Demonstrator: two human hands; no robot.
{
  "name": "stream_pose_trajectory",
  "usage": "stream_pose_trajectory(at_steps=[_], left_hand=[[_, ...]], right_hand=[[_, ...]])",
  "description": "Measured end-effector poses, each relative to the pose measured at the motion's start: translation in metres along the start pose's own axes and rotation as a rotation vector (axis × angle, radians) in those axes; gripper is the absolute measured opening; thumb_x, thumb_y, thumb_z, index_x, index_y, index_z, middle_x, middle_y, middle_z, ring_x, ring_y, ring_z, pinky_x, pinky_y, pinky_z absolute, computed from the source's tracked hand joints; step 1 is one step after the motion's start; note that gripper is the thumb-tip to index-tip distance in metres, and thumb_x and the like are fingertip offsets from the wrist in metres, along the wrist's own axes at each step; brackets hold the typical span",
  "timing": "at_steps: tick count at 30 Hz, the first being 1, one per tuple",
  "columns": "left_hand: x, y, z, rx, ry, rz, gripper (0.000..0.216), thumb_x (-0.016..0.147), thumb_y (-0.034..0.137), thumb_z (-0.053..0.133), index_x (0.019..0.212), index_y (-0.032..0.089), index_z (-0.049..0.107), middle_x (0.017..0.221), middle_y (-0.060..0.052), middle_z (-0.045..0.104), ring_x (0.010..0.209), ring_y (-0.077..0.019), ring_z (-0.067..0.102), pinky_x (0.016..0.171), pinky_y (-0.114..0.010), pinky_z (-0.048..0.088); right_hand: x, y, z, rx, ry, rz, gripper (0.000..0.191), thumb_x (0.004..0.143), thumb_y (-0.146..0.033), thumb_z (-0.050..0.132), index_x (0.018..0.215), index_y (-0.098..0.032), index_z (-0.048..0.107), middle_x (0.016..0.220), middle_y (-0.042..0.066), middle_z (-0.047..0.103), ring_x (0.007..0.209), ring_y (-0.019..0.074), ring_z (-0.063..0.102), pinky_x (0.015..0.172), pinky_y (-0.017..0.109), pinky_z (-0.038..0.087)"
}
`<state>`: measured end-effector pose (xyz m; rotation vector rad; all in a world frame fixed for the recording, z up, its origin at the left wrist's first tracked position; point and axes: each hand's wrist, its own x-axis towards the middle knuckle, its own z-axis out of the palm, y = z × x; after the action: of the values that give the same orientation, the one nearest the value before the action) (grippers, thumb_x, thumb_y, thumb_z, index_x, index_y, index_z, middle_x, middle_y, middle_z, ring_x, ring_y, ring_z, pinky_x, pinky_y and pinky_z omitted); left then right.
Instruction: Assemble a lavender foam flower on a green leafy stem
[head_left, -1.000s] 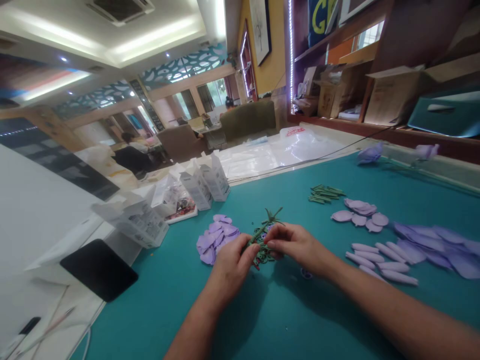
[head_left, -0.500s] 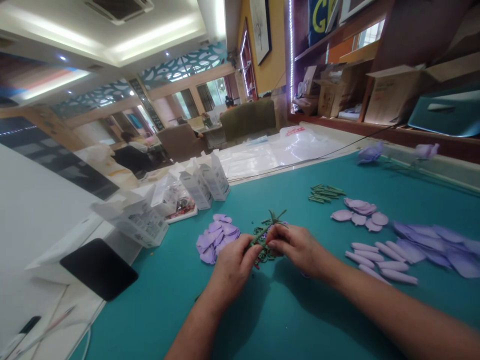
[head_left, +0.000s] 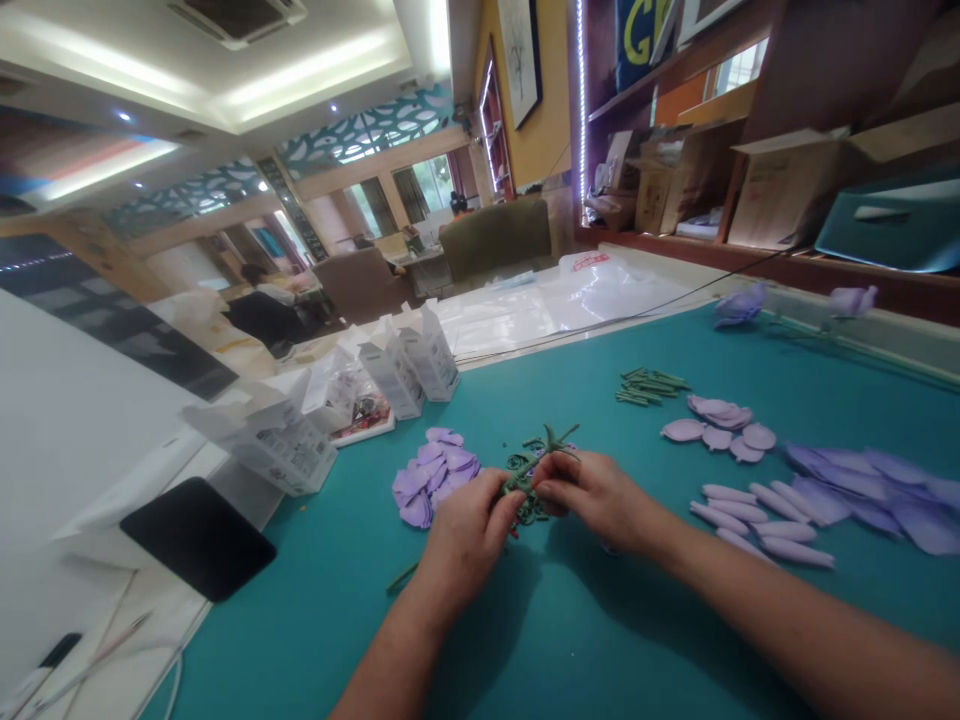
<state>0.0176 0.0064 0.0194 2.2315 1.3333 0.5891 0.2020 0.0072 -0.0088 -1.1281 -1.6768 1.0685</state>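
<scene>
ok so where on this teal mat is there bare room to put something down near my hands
The teal felt mat is bare in front of the left hand and right hand, down to its near edge, and between the green stick bundle and white cartons. It is crowded around the green stem, the lilac petal heap and the pale purple rolled petals.

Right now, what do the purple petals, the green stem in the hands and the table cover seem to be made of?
Purple petals: probably thin foam or felt; matte, flat, curling edges.
Green stem: likely plastic or wrapped wire; stiff, thin, with a slight sheen.
Table cover: seems a teal felt or rubber mat; even, dull, no reflections.
</scene>
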Motion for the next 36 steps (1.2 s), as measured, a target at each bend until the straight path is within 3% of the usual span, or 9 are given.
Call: stream_pose_trajectory(at_steps=[9,13,21,28,36], left_hand=[[-0.0013,-0.0022,-0.0008,0.033,-0.022,0.014,0.021,0.090,0.035,0.041,0.080,0.020,0.052,0.074,-0.002,0.059,0.070,-0.0176,0.053,0.063,-0.028,0.033],[-0.0012,-0.0034,-0.0017,0.023,-0.028,0.031,0.020,0.090,0.034,0.043,0.080,0.020,0.053,0.074,-0.001,0.059,0.070,-0.0170,0.052,0.063,-0.027,0.033],[-0.0033,0.0000,-0.0060,-0.010,-0.054,0.052,0.020,0.090,0.033,0.044,0.082,0.019,0.055,0.074,0.000,0.057,0.069,-0.0156,0.050,0.063,-0.027,0.032],[-0.0027,0.0019,-0.0078,-0.037,-0.045,0.035,0.021,0.089,0.034,0.045,0.078,0.019,0.053,0.072,0.000,0.055,0.069,-0.0156,0.049,0.062,-0.027,0.031],[-0.0021,0.0005,-0.0057,-0.061,-0.081,0.041,0.019,0.089,0.032,0.045,0.075,0.020,0.049,0.070,0.002,0.052,0.067,-0.0146,0.046,0.061,-0.026,0.030]], right_hand=[[0.0002,-0.0040,-0.0058,-0.110,-0.045,-0.036,0.013,0.079,-0.021,0.054,0.069,-0.021,0.061,0.060,-0.002,0.063,0.059,0.0140,0.058,0.059,0.025,0.043],[0.0008,-0.0065,-0.0064,-0.060,-0.068,0.032,0.013,0.078,-0.021,0.053,0.068,-0.021,0.061,0.059,-0.002,0.062,0.059,0.0142,0.058,0.059,0.025,0.044],[0.0008,-0.0027,-0.0064,0.036,-0.097,0.030,0.010,0.075,-0.025,0.055,0.069,-0.020,0.061,0.059,-0.002,0.060,0.057,0.0129,0.054,0.058,0.025,0.044],[0.0027,-0.0004,-0.0025,0.306,-0.097,0.143,0.016,0.068,-0.034,0.062,0.069,-0.018,0.059,0.057,-0.002,0.061,0.055,0.0129,0.056,0.057,0.026,0.046],[0.0013,-0.0053,-0.0074,0.088,-0.101,0.113,0.009,0.070,-0.024,0.059,0.063,-0.019,0.059,0.056,-0.001,0.062,0.055,0.0134,0.057,0.056,0.026,0.044]])
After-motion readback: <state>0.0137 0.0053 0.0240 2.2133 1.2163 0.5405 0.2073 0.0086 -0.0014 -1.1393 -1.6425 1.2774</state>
